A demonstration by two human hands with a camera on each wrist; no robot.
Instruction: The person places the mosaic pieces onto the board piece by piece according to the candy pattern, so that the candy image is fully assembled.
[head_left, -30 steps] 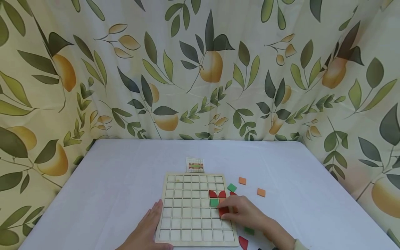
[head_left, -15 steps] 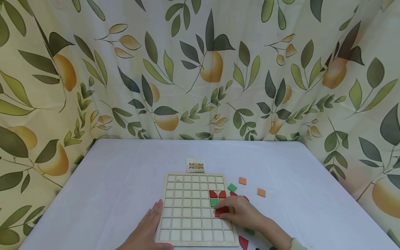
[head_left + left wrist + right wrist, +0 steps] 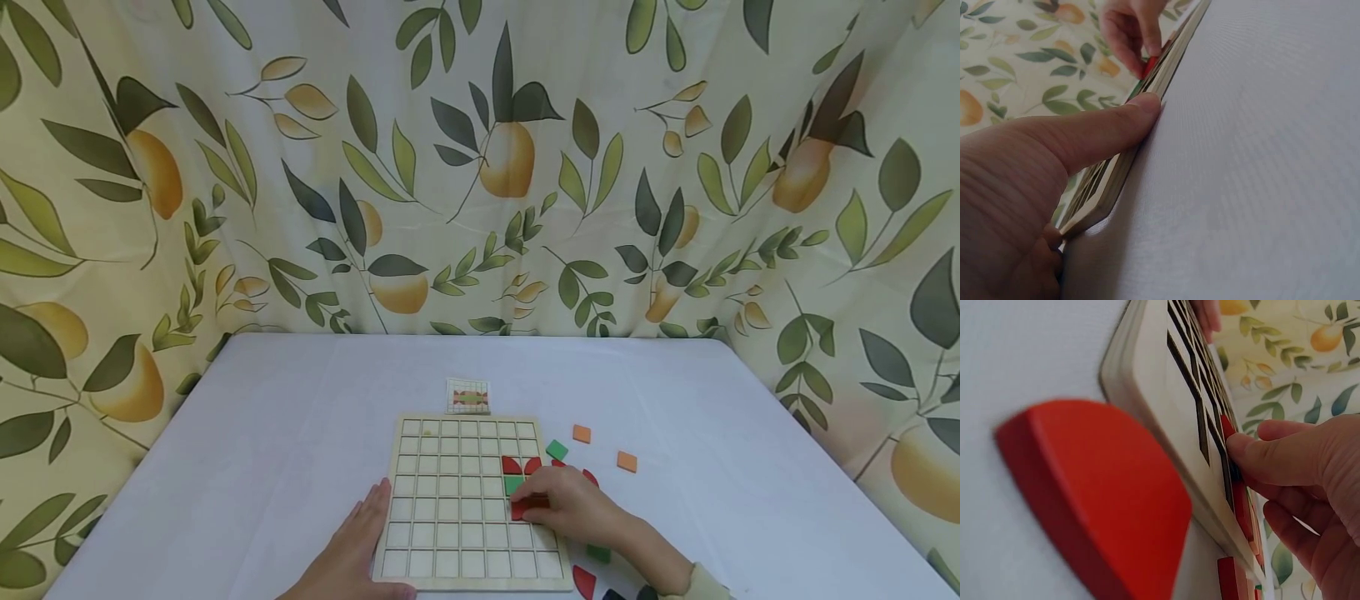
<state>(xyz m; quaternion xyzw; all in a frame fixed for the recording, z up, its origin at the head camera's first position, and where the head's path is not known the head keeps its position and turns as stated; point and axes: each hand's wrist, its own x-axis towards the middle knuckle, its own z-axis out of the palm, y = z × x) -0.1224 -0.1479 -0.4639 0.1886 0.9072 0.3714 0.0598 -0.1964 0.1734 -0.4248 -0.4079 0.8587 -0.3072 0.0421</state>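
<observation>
A wooden grid board lies on the white-covered table. Along its left side rest the straight fingers of my left hand, while the thumb presses its near edge. My right hand pinches a red tile between thumb and fingertips, low over the right part of the grid; in the right wrist view the red tile is tilted. Just beyond sit red tiles with curved edges and a green square tile in the grid. My right fingers cover some neighbouring cells.
A small pattern card lies behind the board. To the right are orange squares, green tiles and loose red tiles. Dark pieces show at the bottom edge. A leaf-and-fruit curtain hangs behind the table.
My right hand has shifted slightly left over the board with the red tile, away from the right-hand column. My left hand has stayed in place.
</observation>
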